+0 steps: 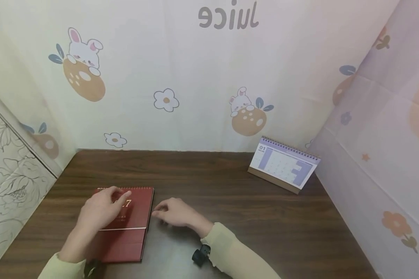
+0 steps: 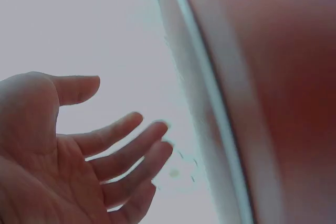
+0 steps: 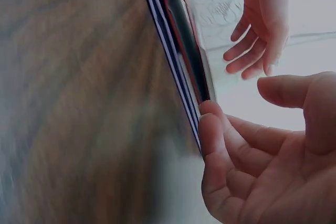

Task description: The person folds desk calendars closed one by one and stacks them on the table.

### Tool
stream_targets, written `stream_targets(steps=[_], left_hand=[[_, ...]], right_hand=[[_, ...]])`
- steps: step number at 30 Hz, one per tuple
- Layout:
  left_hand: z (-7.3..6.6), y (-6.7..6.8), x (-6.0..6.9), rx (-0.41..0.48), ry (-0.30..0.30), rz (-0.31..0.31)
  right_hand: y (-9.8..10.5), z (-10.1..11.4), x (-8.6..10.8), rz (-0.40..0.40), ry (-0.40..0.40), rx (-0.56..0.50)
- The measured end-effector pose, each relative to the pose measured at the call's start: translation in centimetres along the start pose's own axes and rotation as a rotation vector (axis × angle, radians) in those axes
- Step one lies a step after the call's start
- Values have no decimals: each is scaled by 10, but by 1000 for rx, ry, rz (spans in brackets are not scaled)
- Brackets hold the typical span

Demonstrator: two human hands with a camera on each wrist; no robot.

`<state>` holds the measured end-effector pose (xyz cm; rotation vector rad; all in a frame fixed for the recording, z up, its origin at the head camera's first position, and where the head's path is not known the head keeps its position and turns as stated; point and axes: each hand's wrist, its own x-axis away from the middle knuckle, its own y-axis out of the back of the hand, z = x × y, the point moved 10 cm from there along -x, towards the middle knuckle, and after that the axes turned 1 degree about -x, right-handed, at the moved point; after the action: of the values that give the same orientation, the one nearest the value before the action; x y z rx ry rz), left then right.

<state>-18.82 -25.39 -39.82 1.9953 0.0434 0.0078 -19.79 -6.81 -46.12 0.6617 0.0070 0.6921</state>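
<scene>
A red spiral-bound desk calendar (image 1: pixel 129 246) with gold figures and a thin pale band lies flat at the table's left side. Above its upper left part hovers my left hand (image 1: pixel 99 207), fingers loosely bent and holding nothing. The left wrist view shows that hand's open palm (image 2: pixel 68 166) apart from the red cover (image 2: pixel 310 93). Beside the calendar's right edge is my right hand (image 1: pixel 178 213), its fingers relaxed. In the right wrist view those fingertips (image 3: pixel 211 129) are right at the layered edge (image 3: pixel 181 40); whether they touch it I cannot tell.
A white and purple desk calendar (image 1: pixel 283 164) stands tilted on a brown base at the back right of the dark wooden table (image 1: pixel 202 174). Patterned cloth (image 1: pixel 195 69) hangs behind the table, with more along both sides.
</scene>
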Motion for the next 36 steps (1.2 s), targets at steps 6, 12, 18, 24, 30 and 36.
stream_targets(steps=[6, 12, 18, 24, 30, 36], left_hand=[[-49, -20, -22, 36, -75, 44], [-99, -42, -43, 86, -187, 79], [-140, -64, -57, 139, -261, 147], [-177, -85, -68, 241, -306, 225], [-205, -111, -75, 324, -353, 259], [-227, -130, -88, 416, -344, 256]], right_hand=[[34, -9, 7, -64, 7, -55], [66, -28, 18, -121, -22, -51], [99, -50, 36, -187, -46, -88], [139, -77, 60, -318, -87, -69], [179, -117, 97, -448, -156, -23], [226, -151, 149, -555, -210, 51]])
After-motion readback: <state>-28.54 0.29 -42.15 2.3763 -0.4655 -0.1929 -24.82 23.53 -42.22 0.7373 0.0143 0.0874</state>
